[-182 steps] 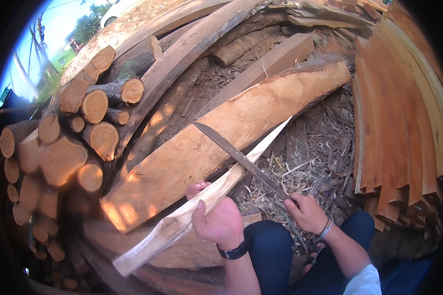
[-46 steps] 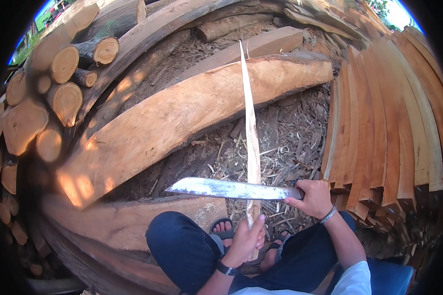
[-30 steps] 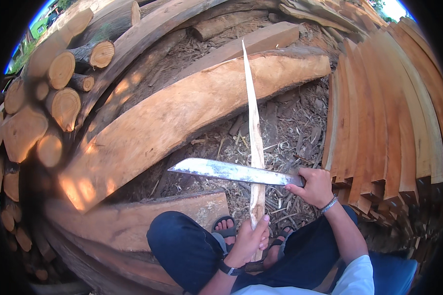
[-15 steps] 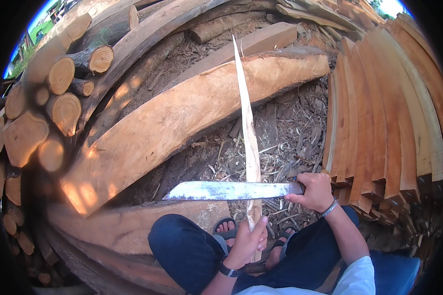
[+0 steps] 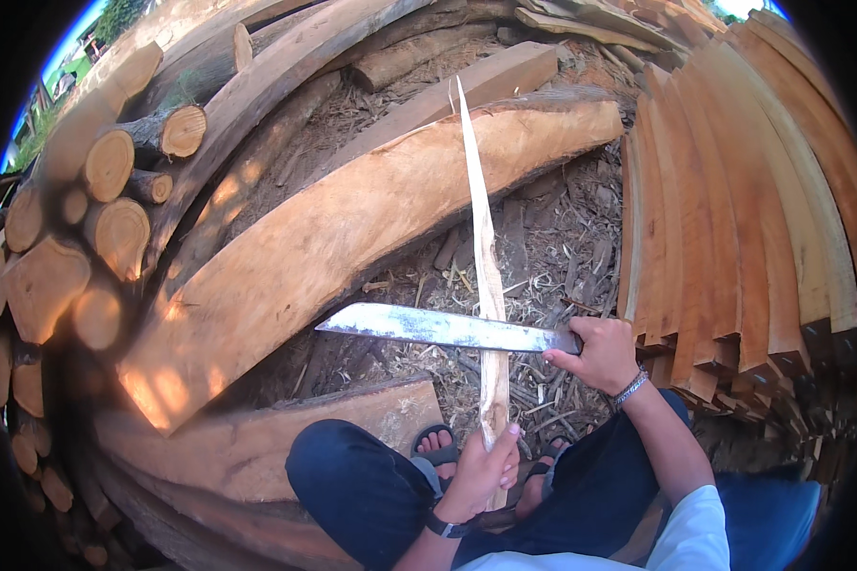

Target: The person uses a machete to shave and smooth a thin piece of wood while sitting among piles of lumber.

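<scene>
My left hand (image 5: pixel 486 464) is wrapped round the lower end of a long, pale stick of split wood (image 5: pixel 488 276). The stick points away from me and tapers to a thin tip that overlaps the big slab in view. My right hand (image 5: pixel 600 352) grips the dark handle of a machete (image 5: pixel 438 327), most of the handle being hidden by the fingers. Its broad, worn blade points left and lies across the stick, a little beyond my left hand. Whether the edge touches the wood I cannot tell.
A thick curved slab (image 5: pixel 343 228) stretches across in front, with another slab (image 5: pixel 267 443) near my left knee. Cut logs (image 5: pixel 119 238) are piled at the left. Sawn boards (image 5: pixel 724 209) stand stacked at the right. Shavings and bark (image 5: pixel 533 247) litter the ground.
My right hand has moved the machete a little farther out along the stick, and the blade now slants, its tip higher than its handle end. My left hand keeps its hold.
</scene>
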